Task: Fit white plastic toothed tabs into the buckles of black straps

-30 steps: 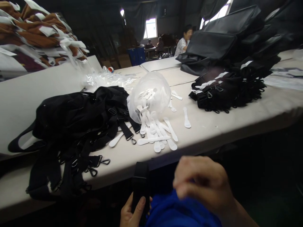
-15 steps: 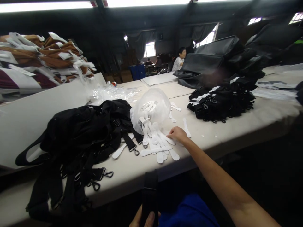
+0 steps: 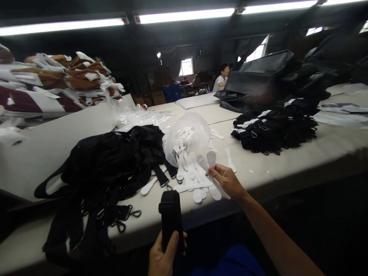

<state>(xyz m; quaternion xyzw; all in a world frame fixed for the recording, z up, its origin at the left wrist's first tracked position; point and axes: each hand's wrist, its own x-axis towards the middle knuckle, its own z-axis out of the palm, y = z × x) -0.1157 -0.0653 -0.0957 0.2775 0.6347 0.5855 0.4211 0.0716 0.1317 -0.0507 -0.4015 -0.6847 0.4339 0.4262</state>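
Observation:
My left hand [image 3: 163, 253] grips a folded black webbing strap [image 3: 171, 214], held upright in front of the table's edge. Between the thumb and fingers of my right hand [image 3: 228, 181] are white notched strips [image 3: 211, 158]; two of their rounded ends stick up, and the rest is partly hidden by the hand. Just beneath lies a loose pile of similar white strips [image 3: 190, 172], spilling from a clear plastic bag [image 3: 198, 128]. Left of the pile, a heap of black straps [image 3: 115, 153] with metal snap hooks hangs over the table edge.
Bundled black straps [image 3: 267, 134] with hooks lie at the right, before stacked black bags [image 3: 255, 80]. Brown and white bundles [image 3: 71, 76] rise behind a white board [image 3: 71, 138] at the left. Clear plastic wrapping [image 3: 140, 117] lies farther back. A person [image 3: 220, 80] sits beyond the table.
My right hand has lifted white strips off the pile and drawn slightly right. My left hand has raised the black strap, now folded end up, higher into view. The camera has tilted upward.

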